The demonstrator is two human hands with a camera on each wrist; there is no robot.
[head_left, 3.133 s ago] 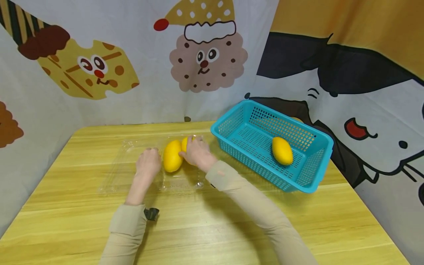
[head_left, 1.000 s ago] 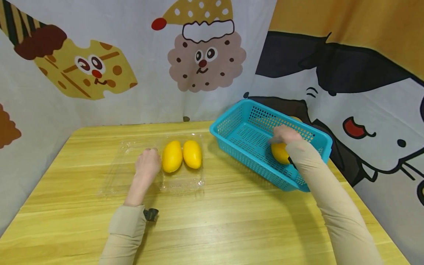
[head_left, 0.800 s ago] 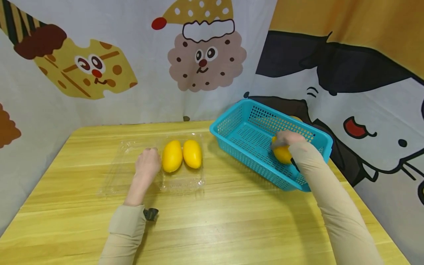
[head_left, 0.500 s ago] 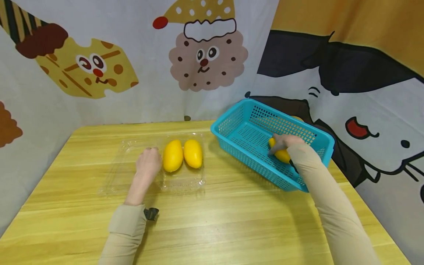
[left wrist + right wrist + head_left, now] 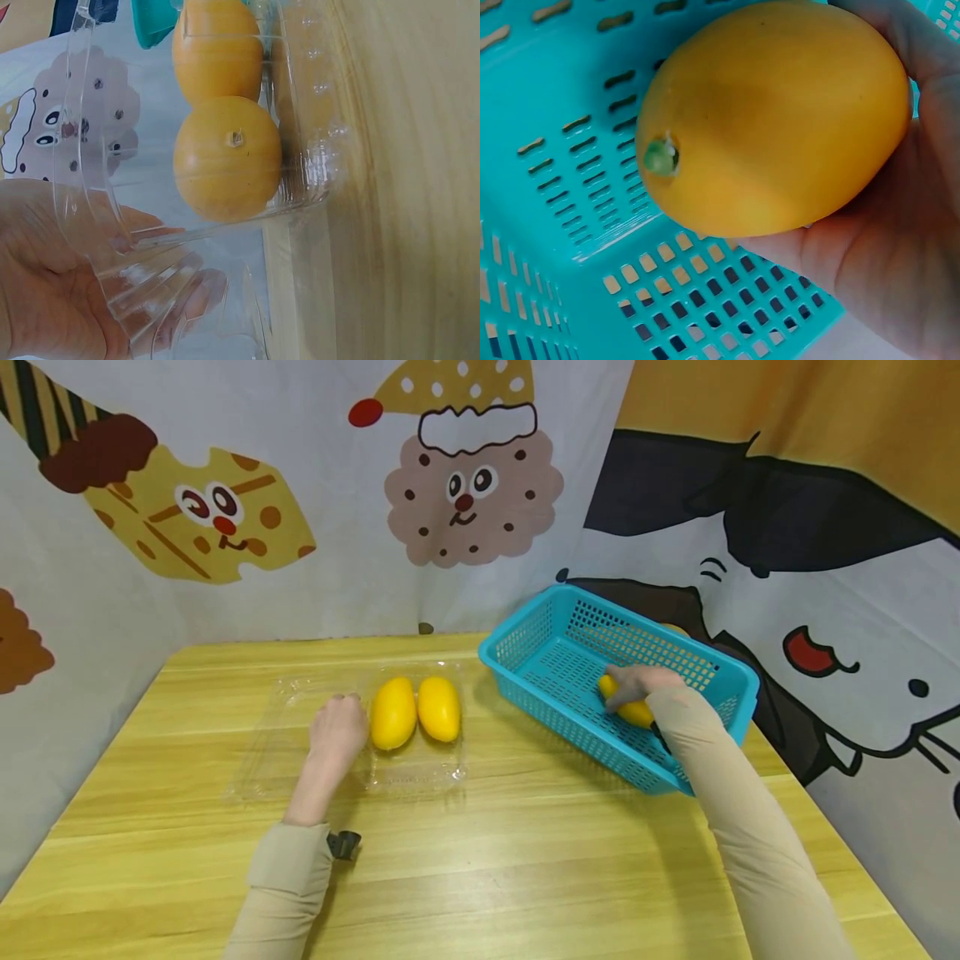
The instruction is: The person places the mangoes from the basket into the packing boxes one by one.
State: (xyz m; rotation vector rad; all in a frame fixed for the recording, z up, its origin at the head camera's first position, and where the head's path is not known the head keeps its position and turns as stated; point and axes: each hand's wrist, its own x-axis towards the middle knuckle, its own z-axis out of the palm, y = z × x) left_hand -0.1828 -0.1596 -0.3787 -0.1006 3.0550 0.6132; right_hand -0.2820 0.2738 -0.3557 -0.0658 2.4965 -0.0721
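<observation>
- Cartoon-print curtain point(image 5: 337, 602) behind everything: smiley cheese point(image 5: 247, 527) well left of the blue basket, cookie in a hat point(image 5: 472, 518) up behind it, and a big animal face point(image 5: 885, 597) off to its right.
- Wood-look desk point(image 5: 480, 885) carries the lot, with the basket point(image 5: 555, 718) sitting near the far edge, turned at an angle, holes all over its walls and bottom.
- Right hand point(image 5: 637, 683) is down inside the basket, fingers wrapped round a yellow fruit point(image 5: 772, 120), spread about as wide as the fruit itself. Can't tell if that fruit touches the basket's bottom.
- Up close, the gripped fruit has a little green stem stub point(image 5: 660, 157) on one end, pointing away from the palm.
- Clear plastic box point(image 5: 412, 770) lies opened out flat on the desk, left of the basket. Its half nearer the basket holds two more fruits, the left one point(image 5: 393, 714) and the right one point(image 5: 439, 708), side by side.
- Left hand point(image 5: 337, 727) is on the box's middle fold, so farther from the basket than those two; fingers curled in, pinching the plastic.
- Both arms wear beige sleeves point(image 5: 720, 777), the right one reaching over the basket's near side.
</observation>
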